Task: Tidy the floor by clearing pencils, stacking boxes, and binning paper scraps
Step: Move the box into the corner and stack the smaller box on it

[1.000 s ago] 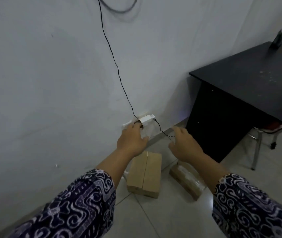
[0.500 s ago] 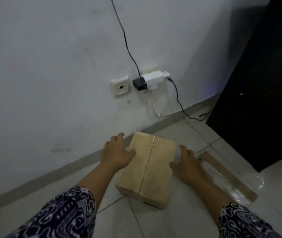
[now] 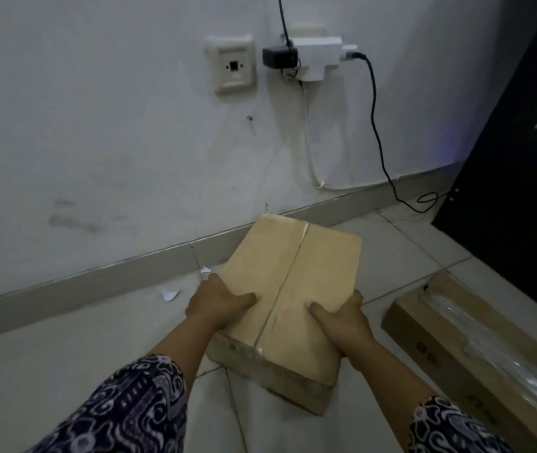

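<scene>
- The left hand (image 3: 218, 305) is clamped on the left side of a cardboard box (image 3: 288, 289), thumb laid flat across the top and fingers wrapped down the side.
- The right hand (image 3: 342, 322) is closed on the opposite side in the same way, thumb on top near the centre seam, so the box is gripped between both palms at its near end.
- The box is seen on the tiled floor (image 3: 64, 354) close to the wall; whether its near end is lifted clear of the tiles cannot be told.
- The box is judged stiff and fairly light for its bulk, with a plain dry surface that should not slip; the sides near the bottom edge are the soundest place for a hold, since the top flaps meet at a seam and could give under pressure.
- A second, long flat box (image 3: 476, 351) with a shiny plastic strip lies to the right, apart from the first, a likely partner for stacking.
- Two paper scraps (image 3: 169, 294) lie by the skirting to the left, not yet binned.
- No pencils are visible.
</scene>
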